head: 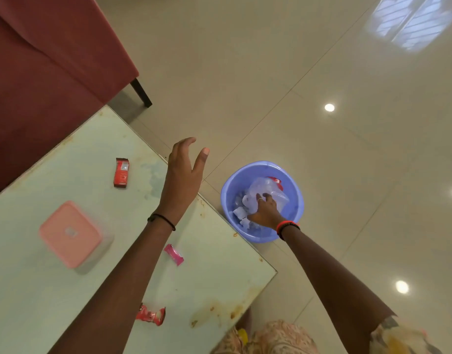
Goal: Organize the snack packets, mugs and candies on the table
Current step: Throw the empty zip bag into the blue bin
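Right hand [267, 212] inside basin [230, 190] on floor beside table [41, 290], gripping clear container [265, 186]. Left hand [184, 175] hovering over table edge, fingers loose, holding nothing. Red packet [121, 172], pink packet [174, 254], wrapper [151, 315] and box [70, 233] lying well apart on table.

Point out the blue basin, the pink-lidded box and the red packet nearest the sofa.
blue basin [258, 164]: head view, on its far rim.
pink-lidded box [70, 233]: head view, middle of the lid.
red packet [121, 172]: head view, middle of its top face.
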A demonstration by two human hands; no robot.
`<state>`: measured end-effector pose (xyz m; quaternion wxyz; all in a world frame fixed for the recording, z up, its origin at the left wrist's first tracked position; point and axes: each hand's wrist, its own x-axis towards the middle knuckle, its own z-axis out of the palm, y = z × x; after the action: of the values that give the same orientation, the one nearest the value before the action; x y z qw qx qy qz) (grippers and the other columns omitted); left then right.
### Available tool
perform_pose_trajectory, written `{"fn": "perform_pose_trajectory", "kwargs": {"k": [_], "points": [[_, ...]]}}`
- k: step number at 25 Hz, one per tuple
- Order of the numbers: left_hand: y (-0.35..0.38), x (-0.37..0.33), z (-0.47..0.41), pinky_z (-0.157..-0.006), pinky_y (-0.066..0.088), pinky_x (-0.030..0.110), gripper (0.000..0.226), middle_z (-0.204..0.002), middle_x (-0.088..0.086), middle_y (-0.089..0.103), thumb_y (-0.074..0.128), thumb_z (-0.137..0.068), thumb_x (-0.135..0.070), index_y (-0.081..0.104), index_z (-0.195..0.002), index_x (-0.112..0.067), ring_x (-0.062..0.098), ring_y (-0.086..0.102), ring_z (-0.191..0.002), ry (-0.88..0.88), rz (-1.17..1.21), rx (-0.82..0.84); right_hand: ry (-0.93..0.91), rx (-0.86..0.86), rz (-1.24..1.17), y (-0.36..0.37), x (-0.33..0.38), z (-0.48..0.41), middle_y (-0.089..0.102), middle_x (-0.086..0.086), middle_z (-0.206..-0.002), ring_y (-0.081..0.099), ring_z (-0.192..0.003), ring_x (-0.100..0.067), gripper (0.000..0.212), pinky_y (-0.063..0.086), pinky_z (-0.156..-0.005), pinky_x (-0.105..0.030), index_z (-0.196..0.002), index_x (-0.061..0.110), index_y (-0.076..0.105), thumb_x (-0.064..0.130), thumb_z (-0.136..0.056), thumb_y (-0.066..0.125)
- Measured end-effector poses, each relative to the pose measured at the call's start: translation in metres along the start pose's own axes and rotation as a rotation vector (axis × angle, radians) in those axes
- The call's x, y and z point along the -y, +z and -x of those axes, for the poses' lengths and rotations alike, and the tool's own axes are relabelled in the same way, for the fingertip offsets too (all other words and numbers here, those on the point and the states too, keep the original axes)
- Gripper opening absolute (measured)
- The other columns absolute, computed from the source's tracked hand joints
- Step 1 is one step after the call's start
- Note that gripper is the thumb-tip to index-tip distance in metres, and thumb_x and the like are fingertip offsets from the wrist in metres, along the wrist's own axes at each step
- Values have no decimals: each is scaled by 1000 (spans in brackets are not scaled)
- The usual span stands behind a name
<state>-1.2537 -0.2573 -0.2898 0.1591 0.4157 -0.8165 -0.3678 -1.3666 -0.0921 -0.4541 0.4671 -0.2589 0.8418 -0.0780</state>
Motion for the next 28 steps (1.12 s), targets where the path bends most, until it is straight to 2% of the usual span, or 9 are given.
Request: {"fn": "perform_pose_trajectory", "kwargs": {"k": [2,4,8,10,12,16,21,25,28], "points": [[3,8,-2,-95,36,22,43,-137,7,46,45,-95,-36,44,-132,-13,20,44,-127,6,1,7,22,112,23,10,-6,-16,29,-18,-152,32,-138,-32,54,25,-113,-35,-145,0,24,15,-97,42],[3,15,-4,-95,38,23,43,-138,6,46,45,-95,-36,43,-132,-14,19,44,-127,20,-3,1,2,171,108,17,-15,-27,32,-16,-152,35,-137,-31,47,28,-113,-36,-144,4,33,10,-98,38],[-5,18,3,-93,36,19,45,-141,7,44,44,-95,-37,41,-134,-14,19,42,-129,-20,-17,5,-24,37,148,12,-11,-20,45,-17,-140,47,-126,-36,43,41,-101,-42,-134,11,50,8,-91,46],[-12,14,11,-95,34,19,46,-142,7,44,44,-95,-37,40,-134,-14,19,41,-131,-33,-15,12,-38,39,71,1,-2,-5,54,-18,-130,55,-117,-35,40,46,-88,-37,-129,11,54,8,-90,45],[-25,4,18,-97,34,20,47,-142,7,44,44,-95,-38,40,-135,-14,19,41,-131,-47,-8,0,-53,30,47,-19,8,14,61,-16,-123,58,-114,-34,36,42,-81,-31,-123,11,59,7,-90,44],[-63,-21,41,-100,35,22,49,-141,8,45,44,-95,-38,38,-136,-13,20,40,-132,-78,-12,-11,-124,-144,110,-61,39,75,65,-15,-115,60,-106,-31,35,45,-88,-34,-122,6,60,6,-94,39],[-124,-50,90,-106,37,30,49,-142,11,45,45,-95,-36,38,-136,-11,22,39,-135,-101,-82,-56,-187,-282,64,-94,92,168,58,-16,-127,58,-107,-32,39,46,-93,-42,-133,8,50,9,-96,41],[-174,-70,135,-106,41,34,49,-137,13,49,47,-94,-34,41,-134,-7,24,45,-129,-131,-171,-124,-353,-334,85,-101,136,245,54,-12,-129,50,-117,-30,39,39,-96,-31,-130,11,54,8,-92,47],[-206,-77,175,-106,41,35,49,-137,13,49,48,-94,-35,42,-133,-7,25,44,-129,-203,-179,-168,-448,-327,53,-95,167,297,51,-10,-132,44,-123,-28,39,38,-102,-32,-128,10,55,6,-90,48]]}}
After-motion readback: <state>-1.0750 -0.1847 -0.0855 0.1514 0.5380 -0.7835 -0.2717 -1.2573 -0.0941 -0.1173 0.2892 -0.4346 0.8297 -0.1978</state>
